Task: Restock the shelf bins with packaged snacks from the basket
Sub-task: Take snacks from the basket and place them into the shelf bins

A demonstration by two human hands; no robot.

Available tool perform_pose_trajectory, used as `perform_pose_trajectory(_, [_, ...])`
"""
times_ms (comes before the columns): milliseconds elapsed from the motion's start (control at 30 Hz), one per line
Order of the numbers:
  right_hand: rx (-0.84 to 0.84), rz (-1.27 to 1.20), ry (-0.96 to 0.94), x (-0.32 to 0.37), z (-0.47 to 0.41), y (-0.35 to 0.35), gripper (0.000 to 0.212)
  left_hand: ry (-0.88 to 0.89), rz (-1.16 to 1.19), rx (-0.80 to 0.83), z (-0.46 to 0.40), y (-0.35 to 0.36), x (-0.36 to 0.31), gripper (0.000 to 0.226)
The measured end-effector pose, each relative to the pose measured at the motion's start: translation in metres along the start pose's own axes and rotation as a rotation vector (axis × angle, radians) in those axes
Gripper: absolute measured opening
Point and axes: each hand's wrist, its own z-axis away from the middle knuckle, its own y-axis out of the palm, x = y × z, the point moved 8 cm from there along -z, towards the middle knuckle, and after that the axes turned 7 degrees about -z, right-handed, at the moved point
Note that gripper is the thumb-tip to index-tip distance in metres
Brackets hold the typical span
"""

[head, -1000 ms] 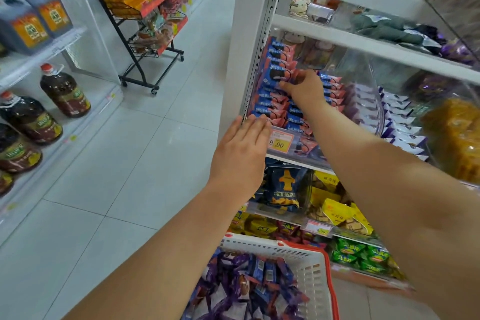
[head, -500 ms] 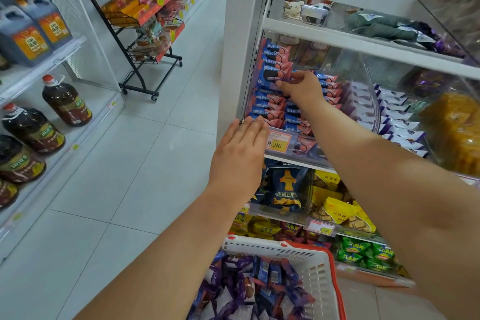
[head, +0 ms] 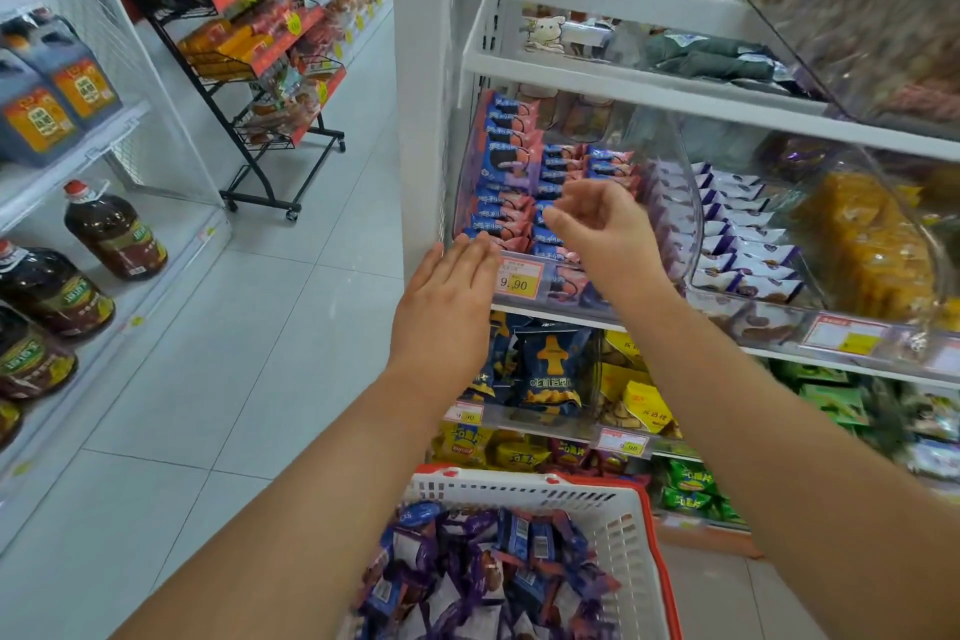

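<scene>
Both hands empty: right hand loosely curled before the blue-pink snack bin; left hand flat at its front edge; the basket of packets lies near, directly below, about as close to either hand.

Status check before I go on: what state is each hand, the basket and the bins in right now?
Left hand: open, fingers straight, at the blue-pack bin's front edge.
Right hand: open, fingers loosely curled, holding nothing, in front of the bin.
Blue-pack bin: stacked high with packs.
Purple-pack bin: well filled, packs in rows.
Basket: still holds many packs.
</scene>
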Motion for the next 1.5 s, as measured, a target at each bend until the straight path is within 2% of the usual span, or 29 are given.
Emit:
perform_pose_trajectory(100, [0.057, -0.079, -0.004, -0.008, 0.054, 0.001, 0.017, 0.015, 0.001, 0.025, 0.003, 0.003, -0.002, 0.077])
perform_pose_trajectory(233, [0.171, -0.066, 0.153, -0.066, 0.121, 0.017, 0.010, 0.032, 0.119, 0.058, 0.035, 0.013, -0.011, 0.074])
perform_pose_trajectory(367, [0.298, 0.026, 0.391, -0.158, 0.192, 0.042, 0.008, -0.018, 0.295, 0.258, 0.113, 0.067, -0.011, 0.053])
perform_pose_trajectory(433, [0.432, 0.123, 0.524, -0.212, 0.234, 0.061, 0.007, -0.118, 0.377, 0.410, 0.166, 0.106, 0.001, 0.051])
perform_pose_trajectory(500, [0.617, 0.212, 0.635, -0.260, 0.275, 0.084, 0.016, -0.233, 0.411, 0.515, 0.218, 0.138, 0.016, 0.050])
perform_pose_trajectory(600, [0.876, 0.293, 0.753, -0.312, 0.329, 0.122, 0.025, -0.356, 0.439, 0.608, 0.282, 0.167, 0.035, 0.051])
perform_pose_trajectory(700, [0.997, 0.276, 0.776, -0.340, 0.362, 0.170, 0.036, -0.440, 0.440, 0.640, 0.320, 0.177, 0.055, 0.050])
perform_pose_trajectory(800, [0.999, 0.188, 0.775, -0.353, 0.381, 0.219, 0.057, -0.517, 0.424, 0.629, 0.342, 0.178, 0.075, 0.046])
perform_pose_trajectory(1000, [1.057, 0.083, 0.750, -0.373, 0.401, 0.280, 0.078, -0.602, 0.445, 0.590, 0.362, 0.172, 0.094, 0.043])
perform_pose_trajectory(1067, [1.046, 0.060, 0.733, -0.375, 0.400, 0.283, 0.072, -0.612, 0.462, 0.580, 0.363, 0.169, 0.094, 0.043])
perform_pose_trajectory(1167, [0.980, 0.091, 0.721, -0.375, 0.392, 0.273, 0.047, -0.622, 0.492, 0.553, 0.359, 0.167, 0.092, 0.042])
perform_pose_trajectory(1267, [0.766, 0.040, 0.781, -0.365, 0.372, 0.239, 0.017, -0.635, 0.528, 0.535, 0.351, 0.162, 0.088, 0.041])
perform_pose_trajectory(1333, [0.672, -0.066, 0.776, -0.337, 0.355, 0.213, 0.014, -0.642, 0.559, 0.514, 0.345, 0.160, 0.086, 0.039])
perform_pose_trajectory(1433, [0.608, -0.209, 0.647, -0.275, 0.323, 0.169, 0.049, -0.677, 0.731, 0.515, 0.328, 0.154, 0.071, 0.033])
perform_pose_trajectory(1500, [0.599, -0.306, 0.557, -0.233, 0.304, 0.143, 0.061, -0.723, 0.946, 0.567, 0.312, 0.152, 0.053, 0.030])
